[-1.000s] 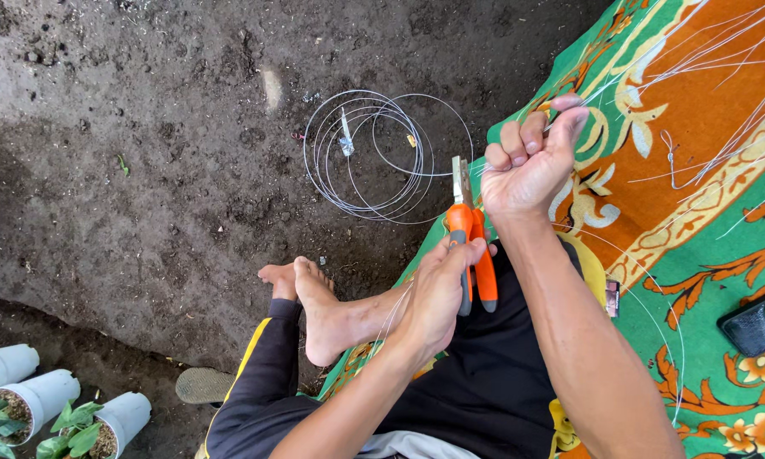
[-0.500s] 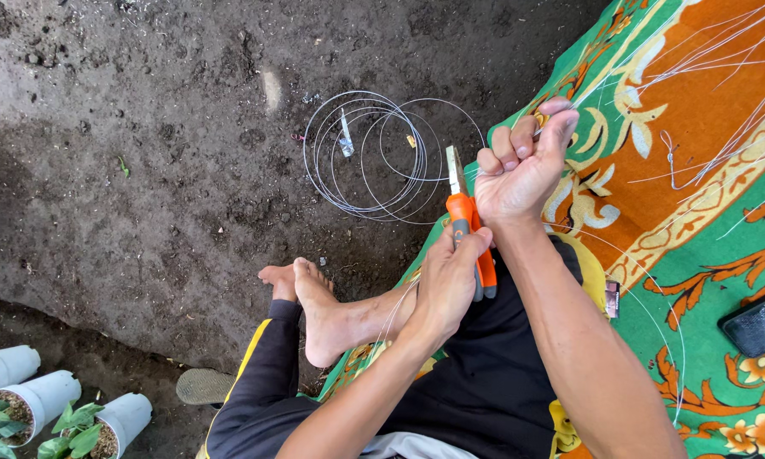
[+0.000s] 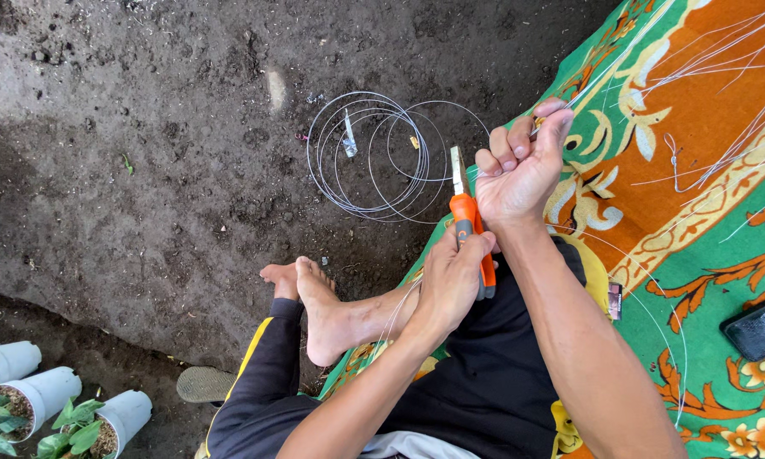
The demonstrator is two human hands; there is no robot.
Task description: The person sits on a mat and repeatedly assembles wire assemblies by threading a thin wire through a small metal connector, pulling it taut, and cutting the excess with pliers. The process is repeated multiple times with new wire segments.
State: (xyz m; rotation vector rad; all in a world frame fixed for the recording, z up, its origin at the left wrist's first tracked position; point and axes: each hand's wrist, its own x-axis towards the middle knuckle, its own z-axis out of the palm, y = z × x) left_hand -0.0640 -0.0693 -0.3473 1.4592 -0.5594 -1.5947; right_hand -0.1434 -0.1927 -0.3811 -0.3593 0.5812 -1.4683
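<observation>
My left hand (image 3: 452,276) is wrapped around the orange handles of a pair of pliers (image 3: 469,228), fingers closed tight on them, with the pale metal nose pointing away from me toward the far ground. Just to the right, touching the pliers' upper handle, my right hand (image 3: 518,166) is curled into a fist, its fingers pinched shut on a thin wire (image 3: 654,59) that runs off to the far right across the mat. Whether the plier nose is biting the wire I cannot tell. More fine strands (image 3: 731,110) of the same pale wire fan over the far right corner of the mat. That mat (image 3: 705,246) is cloth, green with orange panels and cream leaf scrolls, and it lies under my legs and to my right. A small dark rectangular tag (image 3: 614,301) sits on it just beside my right forearm, and a black flat device (image 3: 760,327) lies at the right edge. To the left of my hands, on the dark bare soil (image 3: 144,170), lies a loose coil of grey wire (image 3: 374,157) with a small silvery packet (image 3: 349,140) inside its rings. Nearer me, my bare foot (image 3: 314,306) rests on the soil, crossed over dark trousers. At the near left corner stand three white plant pots (image 3: 42,395) with green leaves.
</observation>
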